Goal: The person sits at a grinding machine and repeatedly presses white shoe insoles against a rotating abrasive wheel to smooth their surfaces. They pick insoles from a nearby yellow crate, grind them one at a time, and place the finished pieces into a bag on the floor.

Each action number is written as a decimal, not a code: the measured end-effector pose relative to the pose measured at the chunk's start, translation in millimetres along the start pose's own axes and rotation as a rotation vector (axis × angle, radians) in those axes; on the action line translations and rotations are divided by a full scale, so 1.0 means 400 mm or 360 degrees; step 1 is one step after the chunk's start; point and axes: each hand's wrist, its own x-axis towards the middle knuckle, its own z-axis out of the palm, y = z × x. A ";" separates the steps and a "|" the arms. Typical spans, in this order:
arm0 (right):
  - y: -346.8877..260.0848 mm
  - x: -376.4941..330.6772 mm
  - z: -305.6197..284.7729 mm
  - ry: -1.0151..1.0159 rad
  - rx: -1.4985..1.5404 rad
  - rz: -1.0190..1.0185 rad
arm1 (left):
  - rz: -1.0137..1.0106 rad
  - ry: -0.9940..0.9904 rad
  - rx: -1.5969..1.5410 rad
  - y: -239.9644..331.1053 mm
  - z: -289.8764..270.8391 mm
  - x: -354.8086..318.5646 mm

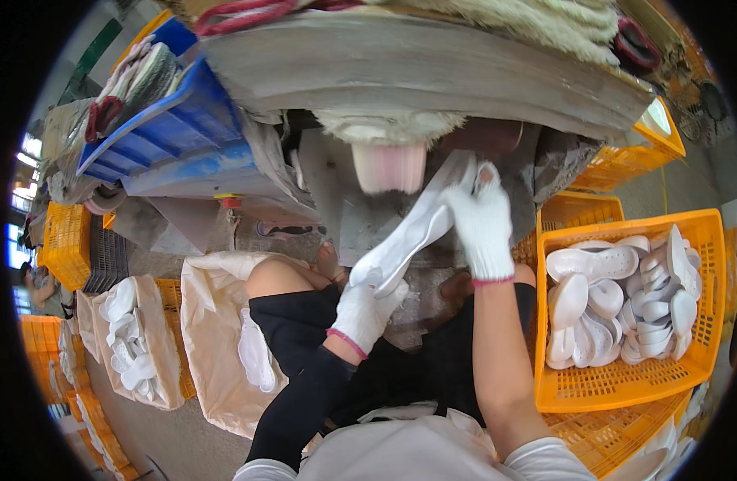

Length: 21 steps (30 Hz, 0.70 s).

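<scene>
We see a grey concrete floor [156, 437] carrying most of it. At right sits an orange crate [625, 385] full of white soles [617, 301], with more orange crates [581, 210] behind and below it. At lower left a cloth-lined bin [216, 353] holds a few soles, another lined bin [156, 345] stands beside it, and a yellow crate [64, 240] rests at far left.

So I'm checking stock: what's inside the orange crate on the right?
The orange crate holds a loose pile of white shoe soles, overlapping each other. Whatever lies beneath the top layer is covered, so the pile's depth cannot be seen.
</scene>
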 end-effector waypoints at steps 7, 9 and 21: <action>-0.019 -0.063 -0.246 -0.0473 -0.0035 -0.0283 | -0.0982 -0.0290 0.1131 0.118 0.035 0.031; -0.070 -0.099 -0.331 -0.0668 -0.0109 0.0113 | -0.0711 -0.0579 0.1006 0.174 0.093 0.039; -0.133 -0.106 0.179 -0.0156 -0.1126 -0.0320 | -0.0392 -0.1313 -0.0321 0.026 0.222 0.244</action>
